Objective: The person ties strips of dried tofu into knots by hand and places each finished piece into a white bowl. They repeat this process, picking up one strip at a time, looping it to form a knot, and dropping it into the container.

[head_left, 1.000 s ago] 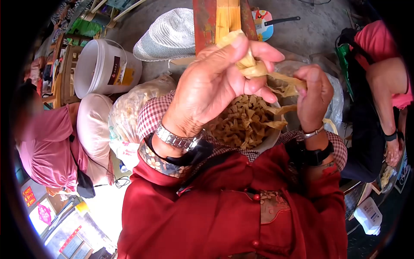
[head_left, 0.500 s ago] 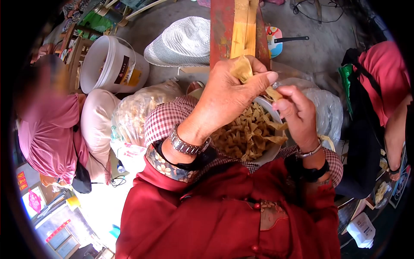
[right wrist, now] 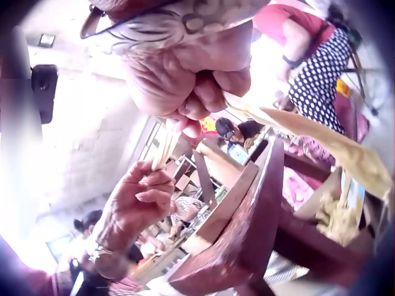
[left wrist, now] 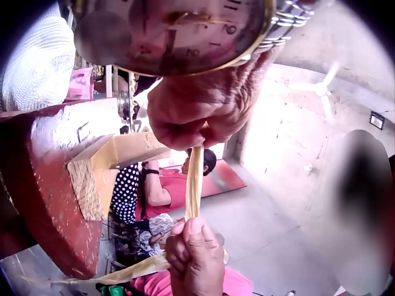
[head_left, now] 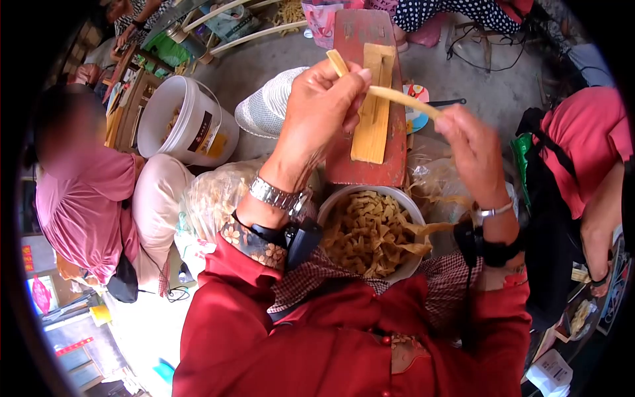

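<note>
A pale yellow, leaf-like strip (head_left: 405, 98) stretches nearly straight between the two hands in the head view. My left hand (head_left: 321, 99) pinches one part of it, and a short end pokes up past the fingers. At its other side my right hand (head_left: 471, 152) grips it between thumb and fingers. The left wrist view shows the folded strip (left wrist: 194, 182) taut between the fingertips, with a loose tail beyond the right hand (left wrist: 199, 256). Below the hands, a white basin (head_left: 421, 263) holds many curled tan strips (head_left: 367, 231).
Ahead lies a red bench (head_left: 344, 132) with a wooden block (head_left: 372, 135) on it. A white hat (head_left: 268, 106), a white bucket (head_left: 188, 126) and a stuffed plastic bag (head_left: 215, 198) are on the left. People sit close by on both sides.
My hands have moved apart, pulling the strip out straight between them. The head view has shifted, so more of the bench and the whole basin show.
</note>
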Demonstrator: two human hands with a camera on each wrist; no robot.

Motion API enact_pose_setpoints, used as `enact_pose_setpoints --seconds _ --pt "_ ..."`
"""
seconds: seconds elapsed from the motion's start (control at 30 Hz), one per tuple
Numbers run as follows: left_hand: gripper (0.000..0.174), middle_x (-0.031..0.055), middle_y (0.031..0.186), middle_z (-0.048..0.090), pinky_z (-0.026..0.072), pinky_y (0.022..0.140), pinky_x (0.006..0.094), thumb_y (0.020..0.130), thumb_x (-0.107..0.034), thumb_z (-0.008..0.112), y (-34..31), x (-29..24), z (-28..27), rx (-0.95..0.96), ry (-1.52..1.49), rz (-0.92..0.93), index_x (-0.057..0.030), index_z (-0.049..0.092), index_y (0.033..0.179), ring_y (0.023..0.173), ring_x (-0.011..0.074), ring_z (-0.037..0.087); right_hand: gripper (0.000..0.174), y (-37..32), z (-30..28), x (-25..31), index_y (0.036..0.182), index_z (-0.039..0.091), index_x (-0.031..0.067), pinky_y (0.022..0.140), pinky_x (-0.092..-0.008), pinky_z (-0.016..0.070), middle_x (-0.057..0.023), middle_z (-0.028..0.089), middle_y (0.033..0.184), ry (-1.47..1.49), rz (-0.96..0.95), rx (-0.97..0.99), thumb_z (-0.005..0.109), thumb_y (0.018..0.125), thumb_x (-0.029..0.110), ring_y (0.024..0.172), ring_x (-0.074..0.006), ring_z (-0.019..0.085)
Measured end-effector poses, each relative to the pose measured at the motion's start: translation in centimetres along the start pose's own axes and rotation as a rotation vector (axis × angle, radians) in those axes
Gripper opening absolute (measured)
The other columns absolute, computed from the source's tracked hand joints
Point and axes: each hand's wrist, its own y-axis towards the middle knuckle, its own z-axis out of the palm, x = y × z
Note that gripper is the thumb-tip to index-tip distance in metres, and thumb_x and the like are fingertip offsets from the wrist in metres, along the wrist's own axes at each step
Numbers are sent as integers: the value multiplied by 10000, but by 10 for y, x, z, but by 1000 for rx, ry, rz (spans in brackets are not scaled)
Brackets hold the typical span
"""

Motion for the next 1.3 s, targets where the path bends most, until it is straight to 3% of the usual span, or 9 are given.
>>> enact_pose_setpoints --seconds 0.3,0.43,0.53,0.7,0.73,0.77,0.9,1.13,1.3 --pt "227 4 597 561 396 470 246 874 -192 580 33 50 -33 -218 797 272 3 628 766 492 83 485 205 9 39 -60 836 558 40 507 -363 374 -165 466 608 -276 -38 71 539 890 236 518 -307 446" --pt "377 22 543 532 352 442 232 878 -346 605 -5 -5 -30 88 626 -226 8 646 754 465 71 441 176 -26 26 -33 867 567 17 509 -298 362 -93 440 578 67 217 74 542 896 190 521 -150 432" --pt "501 -12 516 512 309 401 224 906 -469 512 -27 -5 -22 304 598 -278 -3 631 766 414 50 395 188 -32 15 4 875 566 -10 501 -265 358 -47 442 584 183 212 34 542 905 175 539 -102 440" --pt "529 19 497 489 355 446 263 947 -457 433 -49 6 -5 587 568 -563 -11 630 742 424 87 403 124 -56 42 40 794 559 38 494 -328 422 -70 569 670 185 -325 -56 604 831 147 558 -218 556" --pt "495 8 511 459 347 457 264 951 -418 453 -52 19 -3 637 505 -349 -21 604 696 470 96 393 115 -62 54 45 803 565 47 488 -318 422 -55 537 653 198 -422 -49 618 811 149 549 -206 545" --pt "454 -17 546 453 343 468 257 939 -387 501 -54 30 0 631 370 -617 -19 581 686 524 81 386 115 -68 63 51 812 570 56 481 -309 422 -40 504 635 210 -520 -41 633 790 150 539 -194 533" --pt "339 -65 646 510 370 512 214 905 -324 583 -61 39 26 667 102 -705 -13 617 775 587 23 413 161 -87 81 70 768 546 66 449 -306 365 -4 436 594 260 -548 11 665 693 143 522 -147 495" --pt "120 -69 703 534 390 555 186 906 -86 560 -60 53 31 574 129 -482 17 618 888 634 8 439 90 -92 65 51 798 541 25 577 -329 456 -53 525 712 388 -402 -199 617 759 53 659 -211 557" --pt "141 -28 795 585 426 641 210 917 -62 534 -60 44 29 595 366 -280 12 611 1008 755 32 494 110 -83 54 22 877 556 -8 645 -310 441 -97 518 785 388 213 -348 467 909 49 703 -181 516"
